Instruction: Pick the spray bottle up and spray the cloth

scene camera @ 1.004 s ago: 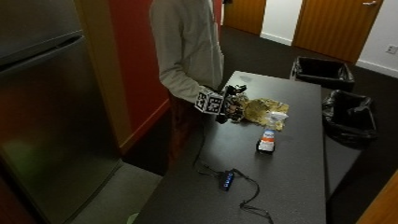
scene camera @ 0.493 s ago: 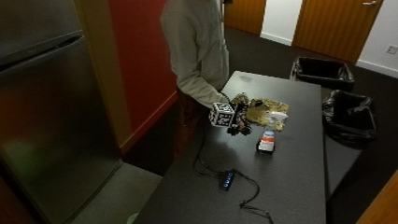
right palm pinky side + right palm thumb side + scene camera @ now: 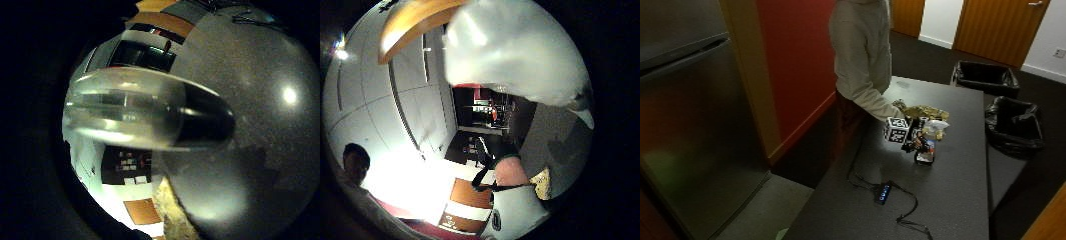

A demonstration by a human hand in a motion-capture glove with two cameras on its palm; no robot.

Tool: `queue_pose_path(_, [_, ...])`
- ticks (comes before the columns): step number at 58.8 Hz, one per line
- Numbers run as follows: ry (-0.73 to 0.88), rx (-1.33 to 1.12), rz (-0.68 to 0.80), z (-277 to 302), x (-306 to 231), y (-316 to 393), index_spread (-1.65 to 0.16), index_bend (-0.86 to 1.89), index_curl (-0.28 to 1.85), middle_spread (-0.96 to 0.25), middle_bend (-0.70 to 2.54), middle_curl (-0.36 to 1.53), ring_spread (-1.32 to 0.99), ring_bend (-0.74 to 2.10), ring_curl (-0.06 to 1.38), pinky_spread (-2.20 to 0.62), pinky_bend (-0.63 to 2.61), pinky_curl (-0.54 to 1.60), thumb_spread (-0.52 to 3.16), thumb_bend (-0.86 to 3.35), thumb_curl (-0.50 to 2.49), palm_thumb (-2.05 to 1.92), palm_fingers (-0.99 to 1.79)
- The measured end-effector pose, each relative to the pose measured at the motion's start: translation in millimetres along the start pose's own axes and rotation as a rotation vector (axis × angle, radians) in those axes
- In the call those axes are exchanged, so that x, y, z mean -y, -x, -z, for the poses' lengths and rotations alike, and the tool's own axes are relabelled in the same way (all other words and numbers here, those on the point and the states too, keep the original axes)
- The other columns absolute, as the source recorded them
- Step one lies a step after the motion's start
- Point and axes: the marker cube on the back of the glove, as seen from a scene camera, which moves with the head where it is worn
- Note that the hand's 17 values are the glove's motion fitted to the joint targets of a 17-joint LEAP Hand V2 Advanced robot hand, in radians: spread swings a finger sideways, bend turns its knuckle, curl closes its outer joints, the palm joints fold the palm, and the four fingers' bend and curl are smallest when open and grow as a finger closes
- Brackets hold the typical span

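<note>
In the outside view a small spray bottle [image 3: 926, 154] with a white body and a reddish top stands on the dark table [image 3: 953, 200]. My gloved right hand [image 3: 911, 139] hangs just over its top on the person's side, fingers pointing down, and holds nothing. The yellowish cloth [image 3: 925, 111] lies crumpled just beyond the hand. The thumb side palm view shows the bottle [image 3: 512, 200] a little off the palm, with the cloth [image 3: 542, 182] beside it. The little finger side palm view shows grey table [image 3: 260, 100] and a corner of the cloth [image 3: 170, 212].
A crumpled white thing [image 3: 936, 125] lies between cloth and bottle. A black device [image 3: 883, 192] with a cable lies nearer the table's front. Two black bins [image 3: 985, 77] [image 3: 1014, 125] stand past the far side. A steel fridge [image 3: 693, 125] stands at the left.
My right hand has moved from the table's near edge by the cloth out over the table to the spray bottle. Bottle and cloth have not moved.
</note>
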Motion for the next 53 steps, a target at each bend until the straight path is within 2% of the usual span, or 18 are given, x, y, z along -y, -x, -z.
queue_pose_path(9, [-0.051,-0.047,0.010,-8,14,3,-0.27,0.15,0.23,-0.10,0.30,0.37,-0.04,0.53,0.32,0.12,0.35,0.32,0.90,-0.02,0.39,0.64,0.38])
queue_pose_path(14, [-0.059,-0.077,0.010,-12,23,4,-0.27,0.17,0.25,-0.12,0.36,0.39,-0.07,0.57,0.32,0.07,0.29,0.30,0.89,-0.01,0.40,0.70,0.71])
queue_pose_path(23, [-0.033,-0.152,0.002,-20,45,10,-0.24,0.17,0.30,-0.15,0.46,0.43,-0.16,0.58,0.36,-0.05,0.23,0.31,0.85,0.00,0.43,0.83,1.13])
queue_pose_path(53, [0.108,-0.286,0.135,-37,55,24,-0.23,0.14,0.39,-0.19,0.39,0.46,-0.19,0.55,0.41,-0.19,0.33,0.39,0.68,-0.03,0.47,1.00,1.26])
